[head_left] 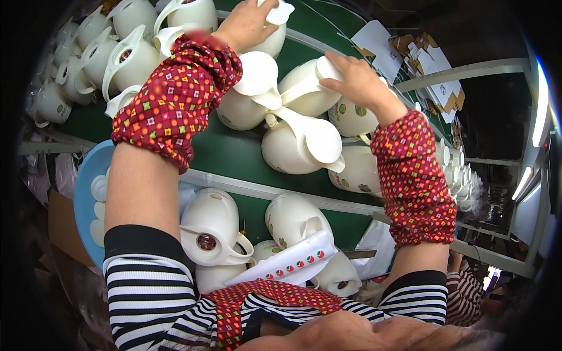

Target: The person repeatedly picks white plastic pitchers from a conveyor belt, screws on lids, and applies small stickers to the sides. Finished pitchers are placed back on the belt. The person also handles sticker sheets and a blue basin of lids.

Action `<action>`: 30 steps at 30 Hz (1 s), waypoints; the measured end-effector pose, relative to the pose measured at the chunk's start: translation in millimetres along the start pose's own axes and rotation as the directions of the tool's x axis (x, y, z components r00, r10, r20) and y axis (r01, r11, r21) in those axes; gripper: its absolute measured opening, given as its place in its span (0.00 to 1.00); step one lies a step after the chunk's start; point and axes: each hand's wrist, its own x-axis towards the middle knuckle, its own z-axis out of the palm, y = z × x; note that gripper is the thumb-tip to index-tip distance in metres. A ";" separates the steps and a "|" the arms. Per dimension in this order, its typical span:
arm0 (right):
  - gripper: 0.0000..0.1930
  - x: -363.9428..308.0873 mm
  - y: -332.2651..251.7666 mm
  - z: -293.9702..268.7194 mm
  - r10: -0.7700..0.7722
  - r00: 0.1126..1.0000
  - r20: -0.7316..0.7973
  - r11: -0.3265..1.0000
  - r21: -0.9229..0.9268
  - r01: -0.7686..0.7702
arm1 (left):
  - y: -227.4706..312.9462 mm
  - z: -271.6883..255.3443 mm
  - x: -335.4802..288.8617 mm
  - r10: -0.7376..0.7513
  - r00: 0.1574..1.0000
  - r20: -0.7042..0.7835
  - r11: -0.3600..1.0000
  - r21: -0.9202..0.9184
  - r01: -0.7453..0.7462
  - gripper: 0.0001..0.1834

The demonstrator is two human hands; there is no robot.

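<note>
My left hand (249,26), at the far edge of the green work surface (225,157), grips a white lid (280,13) at the top of a cream thermos jug (272,42). Thumb and fingers of my right hand (360,82) are closed round the lid (329,69) of another jug (307,96). Between my arms stand two more lidded jugs, one with a round lid (257,73) and a nearer one (298,146). Beside my right forearm are jugs with printed fruit patterns (353,117), partly hidden.
Several lidless jugs (132,58) crowd the far left. A blue basin (88,175) with white lids sits by my left elbow. Nearest me, more jugs (211,216) stand around a sticker sheet (293,263). Metal rails (281,195) cross the surface; cardboard pieces (430,70) lie far right. Another person's striped sleeve (464,292) shows lower right.
</note>
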 end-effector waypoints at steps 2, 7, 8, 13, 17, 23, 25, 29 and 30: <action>0.38 5.4 -5.9 -26.4 0.018 0.986 0.168 1.000 -0.005 -0.018 | 1.1 -2.1 -3.7 -0.044 0.996 0.071 0.995 0.088 0.038 0.32; 0.49 9.3 0.5 -36.2 -0.093 0.974 0.205 0.996 0.035 0.087 | 15.6 -0.1 -15.9 -0.124 0.991 -0.051 0.936 0.326 0.134 0.31; 0.48 10.5 1.0 -34.4 -0.140 0.973 0.183 0.990 0.006 0.141 | 28.9 -5.5 -20.3 -0.125 0.986 -0.111 0.920 0.360 0.158 0.30; 0.50 12.5 8.5 -20.6 -0.307 0.938 0.162 0.939 -0.107 0.326 | 114.8 -5.1 -65.5 -0.015 0.960 0.279 0.914 0.393 -0.100 0.35; 0.46 19.2 -11.7 -44.6 0.091 0.973 0.213 0.983 -0.173 -0.055 | 147.3 6.7 -98.1 0.037 0.898 0.437 0.926 0.322 -0.195 0.34; 0.40 6.8 -0.3 -31.7 -0.111 0.986 0.123 0.978 -0.161 0.130 | 150.0 26.1 -113.3 0.081 0.871 0.485 0.862 0.404 -0.305 0.32; 0.44 16.2 -8.4 -33.4 0.130 0.968 0.216 0.980 -0.174 -0.093 | 151.4 27.6 -115.4 0.063 0.867 0.494 0.858 0.418 -0.300 0.31; 0.44 2.4 5.7 -26.9 -0.303 0.951 0.064 0.943 -0.126 0.309 | 154.5 25.4 -115.8 0.037 0.858 0.513 0.892 0.371 -0.260 0.32; 0.45 4.7 14.8 -21.1 -0.274 0.957 0.095 0.953 -0.107 0.284 | 154.5 26.5 -115.7 0.049 0.857 0.513 0.898 0.353 -0.263 0.32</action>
